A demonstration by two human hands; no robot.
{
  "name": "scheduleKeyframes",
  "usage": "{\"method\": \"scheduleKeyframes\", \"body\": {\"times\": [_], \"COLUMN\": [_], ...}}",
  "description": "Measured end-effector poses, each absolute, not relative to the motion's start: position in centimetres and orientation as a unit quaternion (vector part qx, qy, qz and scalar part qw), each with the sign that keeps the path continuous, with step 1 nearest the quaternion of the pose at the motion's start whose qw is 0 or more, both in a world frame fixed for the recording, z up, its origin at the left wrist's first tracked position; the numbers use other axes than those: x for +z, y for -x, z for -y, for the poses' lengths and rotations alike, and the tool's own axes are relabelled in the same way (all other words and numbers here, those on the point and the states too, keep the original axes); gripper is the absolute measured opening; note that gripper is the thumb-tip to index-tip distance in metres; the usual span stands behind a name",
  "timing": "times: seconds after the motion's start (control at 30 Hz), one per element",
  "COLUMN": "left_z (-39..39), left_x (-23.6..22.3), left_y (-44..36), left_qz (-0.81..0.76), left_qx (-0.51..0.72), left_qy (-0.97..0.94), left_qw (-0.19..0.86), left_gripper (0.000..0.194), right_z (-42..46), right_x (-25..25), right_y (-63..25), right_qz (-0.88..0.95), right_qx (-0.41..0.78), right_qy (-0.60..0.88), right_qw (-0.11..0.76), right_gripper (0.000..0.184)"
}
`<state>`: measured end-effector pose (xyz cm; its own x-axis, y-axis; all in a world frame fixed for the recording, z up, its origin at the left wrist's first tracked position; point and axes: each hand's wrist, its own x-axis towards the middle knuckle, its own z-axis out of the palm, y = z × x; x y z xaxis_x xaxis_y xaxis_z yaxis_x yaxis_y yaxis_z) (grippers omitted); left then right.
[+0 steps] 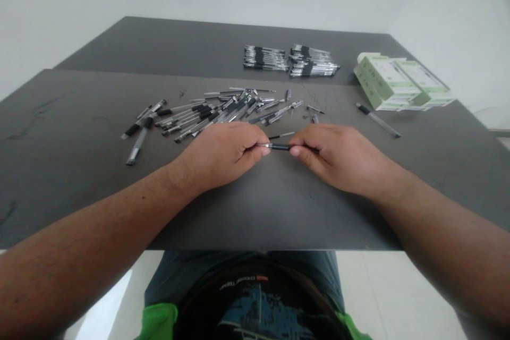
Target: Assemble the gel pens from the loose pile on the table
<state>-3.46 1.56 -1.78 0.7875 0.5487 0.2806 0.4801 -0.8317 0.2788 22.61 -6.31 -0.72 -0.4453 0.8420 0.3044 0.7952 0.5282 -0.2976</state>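
Note:
Between my two hands, low over the dark table (pixel 263 212), a slim pen (pixel 280 146) with a black grip lies level. My left hand (pixel 227 151) pinches its clear, thin end between thumb and forefinger. At the other end my right hand (pixel 334 154) is closed on the black part, hiding the rest of it. Just behind my fingers is a thin dark refill (pixel 282 135). A loose heap of pen parts (pixel 223 109), with clear barrels, black grips and caps, spreads behind my left hand.
Neat bundles of pens (pixel 265 58) and more pens (pixel 314 62) lie at the back. Green-and-white boxes (pixel 392 85) stand at the right rear. A single pen (pixel 378 119) lies before them. Several pens (pixel 140 141) lie apart at left. Small caps (pixel 314 118) are scattered mid-table.

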Motion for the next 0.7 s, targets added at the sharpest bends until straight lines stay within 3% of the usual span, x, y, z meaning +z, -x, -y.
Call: {"method": "scheduleKeyframes", "body": {"times": [0.23, 0.57, 0.7], "left_z": [-1.54, -1.55, -1.59], "left_x": [-1.49, -1.47, -1.41], "left_y": [3.69, 3.82, 3.85], "left_qz": [-0.290, -0.277, -0.284], "left_qx": [0.205, 0.192, 0.194], "left_qy": [-0.930, -0.937, -0.934], "left_qw": [0.096, 0.092, 0.093], "left_gripper": [0.031, 0.033, 0.033], "right_z": [6.24, 6.03, 6.12], "right_x": [-0.40, -0.71, -0.79], "right_y": [-23.01, -23.17, -23.10], "right_qz": [0.837, 0.854, 0.830], "right_qx": [0.038, 0.040, 0.040], "right_qy": [0.491, 0.465, 0.496], "right_qw": [0.239, 0.232, 0.251], "right_gripper": [0.008, 0.019, 0.015]}}
